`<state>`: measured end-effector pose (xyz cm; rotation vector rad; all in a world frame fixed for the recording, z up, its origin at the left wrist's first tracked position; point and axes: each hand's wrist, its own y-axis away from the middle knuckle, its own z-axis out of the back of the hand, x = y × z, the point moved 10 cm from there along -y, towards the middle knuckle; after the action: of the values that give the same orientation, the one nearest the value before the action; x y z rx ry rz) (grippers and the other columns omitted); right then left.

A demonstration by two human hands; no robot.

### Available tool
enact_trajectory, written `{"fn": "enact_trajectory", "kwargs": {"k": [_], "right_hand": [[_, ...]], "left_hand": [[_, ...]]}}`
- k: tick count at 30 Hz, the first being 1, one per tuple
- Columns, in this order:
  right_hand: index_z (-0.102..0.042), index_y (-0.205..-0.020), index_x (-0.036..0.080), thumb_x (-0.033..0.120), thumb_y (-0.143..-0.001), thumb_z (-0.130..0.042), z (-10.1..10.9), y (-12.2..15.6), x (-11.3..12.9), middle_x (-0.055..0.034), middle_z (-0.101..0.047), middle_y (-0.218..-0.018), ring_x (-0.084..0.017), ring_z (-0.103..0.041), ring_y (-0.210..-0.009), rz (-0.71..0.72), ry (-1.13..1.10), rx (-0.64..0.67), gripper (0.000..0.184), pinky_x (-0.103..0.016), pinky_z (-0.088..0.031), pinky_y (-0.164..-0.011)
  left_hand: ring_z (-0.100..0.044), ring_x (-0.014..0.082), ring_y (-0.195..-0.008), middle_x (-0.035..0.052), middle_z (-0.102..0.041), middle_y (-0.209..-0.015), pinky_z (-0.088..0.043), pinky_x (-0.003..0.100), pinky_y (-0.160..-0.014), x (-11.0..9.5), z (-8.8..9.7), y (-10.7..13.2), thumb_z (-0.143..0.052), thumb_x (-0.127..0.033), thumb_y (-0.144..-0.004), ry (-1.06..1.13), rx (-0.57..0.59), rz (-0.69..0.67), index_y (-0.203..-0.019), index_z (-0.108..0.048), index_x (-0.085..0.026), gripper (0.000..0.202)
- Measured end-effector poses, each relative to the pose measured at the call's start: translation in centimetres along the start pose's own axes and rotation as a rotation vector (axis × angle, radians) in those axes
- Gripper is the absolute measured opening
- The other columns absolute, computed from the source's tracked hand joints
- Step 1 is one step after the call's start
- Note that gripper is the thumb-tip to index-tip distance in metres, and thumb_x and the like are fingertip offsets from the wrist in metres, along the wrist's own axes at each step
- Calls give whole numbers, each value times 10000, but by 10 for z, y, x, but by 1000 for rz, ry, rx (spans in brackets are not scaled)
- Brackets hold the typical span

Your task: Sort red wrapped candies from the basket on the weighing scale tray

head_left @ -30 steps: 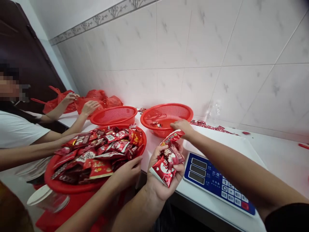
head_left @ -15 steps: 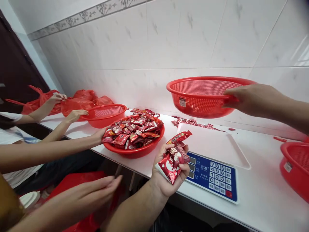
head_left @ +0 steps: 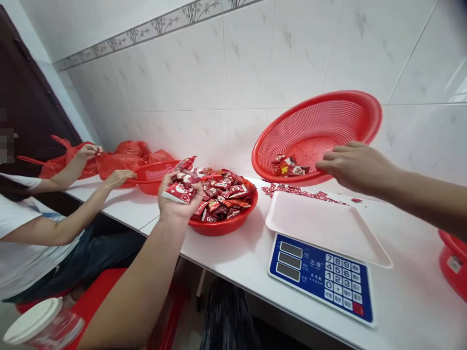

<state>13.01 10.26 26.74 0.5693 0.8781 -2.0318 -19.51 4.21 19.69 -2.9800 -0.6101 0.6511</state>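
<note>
while a red perforated plastic basket (head_left: pixel 321 131) is held tilted above the white scale pan (head_left: pixel 324 226) by the right hand (head_left: pixel 352 165), few sweets are left inside; a fistful of red-wrapped candy packets (head_left: pixel 181 187) is clasped by the left hand (head_left: pixel 178 197) over the heaped red bowl (head_left: pixel 224 224).

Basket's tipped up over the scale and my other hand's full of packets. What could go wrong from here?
1. The right hand holds the red mesh basket steeply tilted above the scale tray; the few packets inside sit at its low rim and could slide out.
2. The left hand grips a loose bunch of candy packets at the heaped red bowl; one might drop off the counter edge.
</note>
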Motion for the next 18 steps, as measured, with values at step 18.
{"fn": "enact_trajectory", "kwargs": {"k": [18], "right_hand": [[-697, -839, 171, 55, -789, -445, -4, -133, 102, -94, -652, -843, -222, -504, -815, 271, 533, -50, 281, -339, -355, -729]], "left_hand": [[-558, 125, -498, -15, -585, -603, -439, 213, -415, -59, 104, -57, -520, -154, -726, -72, -270, -77, -703, -509, -171, 31]]}}
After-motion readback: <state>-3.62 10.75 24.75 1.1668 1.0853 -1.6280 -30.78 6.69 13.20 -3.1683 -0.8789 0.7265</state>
